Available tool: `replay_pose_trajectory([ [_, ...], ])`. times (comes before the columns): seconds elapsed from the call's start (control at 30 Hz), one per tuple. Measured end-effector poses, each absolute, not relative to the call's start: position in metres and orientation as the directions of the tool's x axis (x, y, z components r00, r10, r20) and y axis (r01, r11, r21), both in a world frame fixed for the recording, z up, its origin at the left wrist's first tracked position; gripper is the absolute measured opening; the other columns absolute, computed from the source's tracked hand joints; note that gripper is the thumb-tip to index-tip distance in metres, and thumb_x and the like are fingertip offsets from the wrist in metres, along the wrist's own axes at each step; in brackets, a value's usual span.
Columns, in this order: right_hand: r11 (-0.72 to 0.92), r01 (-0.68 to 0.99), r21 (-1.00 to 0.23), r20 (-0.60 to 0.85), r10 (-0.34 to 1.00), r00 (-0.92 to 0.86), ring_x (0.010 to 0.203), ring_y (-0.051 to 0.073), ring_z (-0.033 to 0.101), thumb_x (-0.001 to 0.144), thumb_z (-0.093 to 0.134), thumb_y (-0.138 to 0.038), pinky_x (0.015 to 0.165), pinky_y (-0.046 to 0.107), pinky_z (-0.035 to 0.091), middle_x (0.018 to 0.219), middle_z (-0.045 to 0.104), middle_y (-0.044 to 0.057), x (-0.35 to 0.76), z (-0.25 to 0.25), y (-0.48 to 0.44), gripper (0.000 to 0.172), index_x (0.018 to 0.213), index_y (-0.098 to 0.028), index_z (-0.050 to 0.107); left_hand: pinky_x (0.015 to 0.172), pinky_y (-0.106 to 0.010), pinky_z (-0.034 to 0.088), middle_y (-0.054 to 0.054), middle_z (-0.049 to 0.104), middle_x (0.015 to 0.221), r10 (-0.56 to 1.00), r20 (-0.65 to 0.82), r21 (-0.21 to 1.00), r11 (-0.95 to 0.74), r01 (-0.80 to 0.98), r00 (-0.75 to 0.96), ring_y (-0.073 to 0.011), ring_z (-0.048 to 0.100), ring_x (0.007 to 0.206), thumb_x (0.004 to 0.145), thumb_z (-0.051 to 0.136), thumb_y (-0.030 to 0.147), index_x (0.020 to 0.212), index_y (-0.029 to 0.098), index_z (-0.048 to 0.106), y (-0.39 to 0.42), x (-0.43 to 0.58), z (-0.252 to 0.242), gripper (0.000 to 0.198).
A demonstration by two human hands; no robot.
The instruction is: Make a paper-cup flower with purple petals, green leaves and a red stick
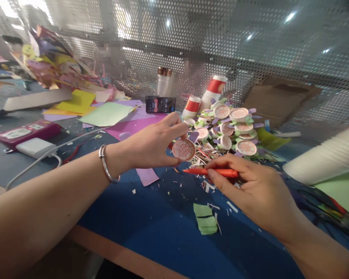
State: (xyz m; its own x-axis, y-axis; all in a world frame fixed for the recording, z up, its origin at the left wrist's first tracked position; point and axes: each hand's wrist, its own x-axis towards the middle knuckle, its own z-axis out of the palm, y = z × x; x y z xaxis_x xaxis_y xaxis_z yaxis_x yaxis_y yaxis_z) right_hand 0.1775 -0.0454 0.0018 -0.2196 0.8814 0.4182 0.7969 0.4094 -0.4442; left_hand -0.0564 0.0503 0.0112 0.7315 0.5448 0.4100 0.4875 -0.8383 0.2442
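My left hand (152, 144) pinches a small paper cup (184, 149), its round bottom with a red grid drawn on it turned toward me. My right hand (251, 186) grips a red crayon (212, 171) lying level, its tip pointing left just below the cup. Behind them lies a pile of similar decorated cups (232, 130) with green and purple paper petals. Both hands hover over the blue table mat (163, 221).
Green paper scraps (206, 219) and white snippets litter the mat. A phone (160, 104), red-and-white cups (213, 91), coloured paper sheets (106, 114), a power bank with cable (35, 147), a pink case (26, 131) and stacked white cups (322, 157) surround the area. A perforated metal screen (250, 46) stands behind.
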Motion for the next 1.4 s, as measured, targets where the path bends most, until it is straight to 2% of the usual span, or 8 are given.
replay_pose_trajectory([
  [0.17, 0.411, 0.797, -0.443, 0.266, 0.909, -0.321, 0.067, 0.016, 0.071, 0.089, 0.063, -0.028, 0.058, 0.026, 0.052, 0.078, 0.076, 0.0, 0.176, 0.001, -0.042, 0.009, 0.086, -0.022, 0.07, 0.072, -0.028, 0.047, -0.01, 0.048, 0.116, 0.535, 0.418, 0.217, -0.844, 0.491, 0.734, -0.0143, 0.053, 0.081, 0.081, 0.069, 0.03, 0.112, 0.015, 0.056, 0.05, -0.057, 0.013, 0.036],
  [0.37, 0.441, 0.811, -0.385, 0.184, 0.898, -0.401, 0.058, 0.015, 0.066, 0.089, 0.062, -0.031, 0.05, 0.026, 0.047, 0.069, 0.072, -0.001, 0.175, 0.0, -0.042, 0.013, 0.082, -0.022, 0.069, 0.076, -0.029, 0.049, -0.009, 0.049, 0.114, 0.554, 0.422, 0.235, -0.831, 0.504, 0.718, -0.016, 0.055, 0.085, 0.08, 0.069, 0.029, 0.11, 0.018, 0.057, 0.05, -0.056, 0.014, 0.034],
  [0.67, 0.31, 0.719, -0.622, 0.31, 0.941, -0.138, 0.074, 0.016, 0.072, 0.092, 0.065, -0.046, 0.063, 0.025, 0.056, 0.089, 0.078, 0.003, 0.178, -0.001, -0.042, 0.027, 0.102, -0.022, 0.071, 0.075, -0.027, 0.055, -0.008, 0.05, 0.108, 0.517, 0.494, 0.361, -0.854, 0.376, 0.699, -0.0135, 0.057, 0.083, 0.08, 0.074, 0.032, 0.106, 0.015, 0.057, 0.042, -0.047, 0.01, 0.035],
  [0.83, 0.266, 0.607, -0.749, 0.253, 0.961, -0.108, 0.074, 0.016, 0.072, 0.091, 0.066, -0.051, 0.064, 0.026, 0.056, 0.092, 0.077, 0.003, 0.178, -0.003, -0.038, 0.031, 0.101, -0.023, 0.071, 0.074, -0.027, 0.057, -0.007, 0.052, 0.107, 0.403, 0.583, 0.372, -0.904, 0.209, 0.706, -0.013, 0.056, 0.083, 0.077, 0.078, 0.029, 0.108, 0.015, 0.059, 0.043, -0.044, 0.006, 0.039],
  [1.0, 0.236, 0.494, -0.837, 0.217, 0.971, -0.097, 0.069, 0.013, 0.068, 0.087, 0.071, -0.048, 0.058, 0.021, 0.053, 0.083, 0.075, 0.001, 0.177, 0.001, -0.036, 0.028, 0.097, -0.022, 0.071, 0.072, -0.027, 0.058, -0.008, 0.054, 0.107, 0.388, 0.59, 0.404, -0.901, 0.157, 0.708, -0.013, 0.057, 0.083, 0.081, 0.077, 0.031, 0.109, 0.015, 0.061, 0.042, -0.044, 0.007, 0.036],
  [1.07, 0.218, 0.461, -0.86, 0.194, 0.976, -0.1, 0.066, 0.012, 0.066, 0.086, 0.073, -0.048, 0.056, 0.021, 0.053, 0.079, 0.074, 0.001, 0.177, 0.001, -0.035, 0.028, 0.094, -0.021, 0.07, 0.073, -0.027, 0.058, -0.009, 0.055, 0.109, 0.422, 0.569, 0.456, -0.876, 0.156, 0.706, -0.0127, 0.059, 0.082, 0.079, 0.078, 0.03, 0.109, 0.015, 0.06, 0.041, -0.043, 0.006, 0.038],
  [1.2, 0.19, 0.429, -0.883, 0.162, 0.982, -0.102, 0.066, 0.012, 0.065, 0.085, 0.073, -0.047, 0.055, 0.021, 0.052, 0.078, 0.071, 0.0, 0.178, 0.001, -0.035, 0.028, 0.094, -0.021, 0.069, 0.064, -0.024, 0.056, -0.006, 0.061, 0.104, 0.567, 0.413, 0.675, -0.716, 0.178, 0.713, -0.0105, 0.062, 0.073, 0.077, 0.08, 0.032, 0.109, 0.016, 0.054, 0.04, -0.041, 0.003, 0.044],
  [1.4, 0.166, 0.469, -0.867, 0.096, 0.981, -0.169, 0.068, 0.013, 0.067, 0.088, 0.07, -0.045, 0.055, 0.023, 0.05, 0.084, 0.073, 0.001, 0.181, 0.001, -0.036, 0.025, 0.095, -0.022, 0.069, 0.067, -0.024, 0.051, -0.001, 0.062, 0.085, 0.692, 0.31, 0.854, -0.504, 0.13, 0.652, -0.0108, 0.061, 0.076, 0.082, 0.072, 0.023, 0.103, 0.016, 0.054, 0.045, -0.039, 0.001, 0.029],
])
